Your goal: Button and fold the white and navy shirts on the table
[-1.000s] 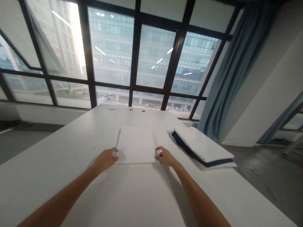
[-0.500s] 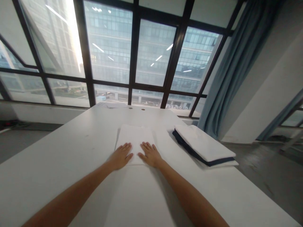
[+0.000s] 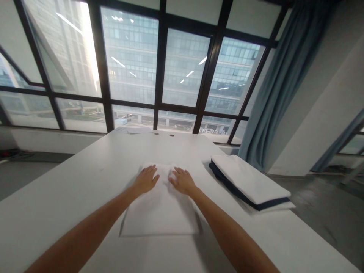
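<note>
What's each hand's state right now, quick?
Left hand: open, palm down on the flat, white, roughly rectangular fabric piece.
Right hand: open, fingers slightly bent, on the same fabric piece; no clear grip visible.

One left hand [image 3: 145,180] and one right hand [image 3: 183,181] meet one flat white piece [image 3: 162,220] at lower centre. At right lies one stack [image 3: 251,178], showing two white layers and one dark blue layer [image 3: 273,203]. One table [image 3: 71,193] has two round holes [image 3: 171,135] mid-frame; two blue curtains [image 3: 284,87] hang right.
</note>
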A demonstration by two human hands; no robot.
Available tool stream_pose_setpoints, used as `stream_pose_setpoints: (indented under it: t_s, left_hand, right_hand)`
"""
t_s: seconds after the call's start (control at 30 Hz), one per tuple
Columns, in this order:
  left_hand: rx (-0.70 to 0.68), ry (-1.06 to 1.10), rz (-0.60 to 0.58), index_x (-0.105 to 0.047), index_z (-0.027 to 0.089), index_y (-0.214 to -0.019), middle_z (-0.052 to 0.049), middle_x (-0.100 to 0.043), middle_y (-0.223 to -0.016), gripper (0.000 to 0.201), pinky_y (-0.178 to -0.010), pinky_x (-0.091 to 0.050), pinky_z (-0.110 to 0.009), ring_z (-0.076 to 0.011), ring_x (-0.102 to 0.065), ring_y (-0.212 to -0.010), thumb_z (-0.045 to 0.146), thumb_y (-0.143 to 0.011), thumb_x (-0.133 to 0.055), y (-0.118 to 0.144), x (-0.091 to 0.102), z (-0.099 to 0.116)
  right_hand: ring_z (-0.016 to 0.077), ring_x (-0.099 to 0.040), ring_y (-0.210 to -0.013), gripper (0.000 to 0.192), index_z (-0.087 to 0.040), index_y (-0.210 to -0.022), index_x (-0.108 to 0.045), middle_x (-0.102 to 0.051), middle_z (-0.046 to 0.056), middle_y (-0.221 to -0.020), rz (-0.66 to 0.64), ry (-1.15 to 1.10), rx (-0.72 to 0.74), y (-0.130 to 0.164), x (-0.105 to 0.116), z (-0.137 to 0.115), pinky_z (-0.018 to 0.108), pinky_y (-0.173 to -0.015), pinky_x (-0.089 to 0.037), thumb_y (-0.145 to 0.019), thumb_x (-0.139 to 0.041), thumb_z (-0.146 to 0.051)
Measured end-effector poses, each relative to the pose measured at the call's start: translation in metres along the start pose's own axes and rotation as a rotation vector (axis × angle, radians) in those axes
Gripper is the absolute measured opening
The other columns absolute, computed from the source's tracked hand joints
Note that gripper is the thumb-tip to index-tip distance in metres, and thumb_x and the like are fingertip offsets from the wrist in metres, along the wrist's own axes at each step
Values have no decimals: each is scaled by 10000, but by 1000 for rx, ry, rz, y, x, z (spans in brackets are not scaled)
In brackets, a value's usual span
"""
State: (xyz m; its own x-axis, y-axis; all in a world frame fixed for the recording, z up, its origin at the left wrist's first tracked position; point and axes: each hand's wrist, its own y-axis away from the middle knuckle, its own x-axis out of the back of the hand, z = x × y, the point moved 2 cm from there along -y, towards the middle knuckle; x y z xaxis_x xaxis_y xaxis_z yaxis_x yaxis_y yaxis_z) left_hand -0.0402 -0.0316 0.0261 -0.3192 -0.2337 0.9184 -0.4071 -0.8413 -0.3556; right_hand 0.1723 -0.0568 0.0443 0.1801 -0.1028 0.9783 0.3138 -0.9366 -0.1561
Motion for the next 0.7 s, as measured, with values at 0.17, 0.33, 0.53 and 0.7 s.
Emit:
stream_pose_setpoints:
  t_s: [0.17, 0.33, 0.53, 0.7]
  left_hand:
    - [151, -127, -212, -322, 74, -1463, -149, -247, -1549, 622, -1140, -229, -431, -262, -196, -1442, 428, -954, -264, -24, -28, -27]
    - [155, -157, -184, -324, 92, -1470, -136, -240, -1551, 601, -1164, -144, -485, -272, -177, -1446, 414, -966, -262, -13, -20, -15]
    - [-98, -51, -277, -331, 169, -1478, -67, -268, -1549, 632, -1179, -134, -435, -218, -194, -1446, 521, -968, -204, 22, -25, 21]
    - [3, -83, -245, -365, 127, -1460, -109, -266, -1544, 606, -1169, -147, -481, -255, -209, -1440, 463, -966, -260, 29, -16, 26]
  right_hand:
    - [262, -84, -1458, 813, -134, -1529, -163, -111, 92, -1590, -142, -64, -122, -41, -38, 25, 464, -1151, -63, -915, -163, -668]
    - [252, -73, -1460, 832, -150, -1532, -152, -99, 90, -1592, -145, -83, -95, -44, -49, 41, 462, -1147, -62, -902, -141, -694]
    - [237, -151, -1443, 654, -137, -1488, -281, -225, 130, -1565, 3, 20, -136, -39, -38, 38, 447, -1147, -79, -970, -198, -527]
    - [272, -435, -1286, 614, -124, -1430, -371, -430, 186, -1438, 38, 2, -389, -2, -17, 21, 393, -1004, -374, -959, -284, -508]
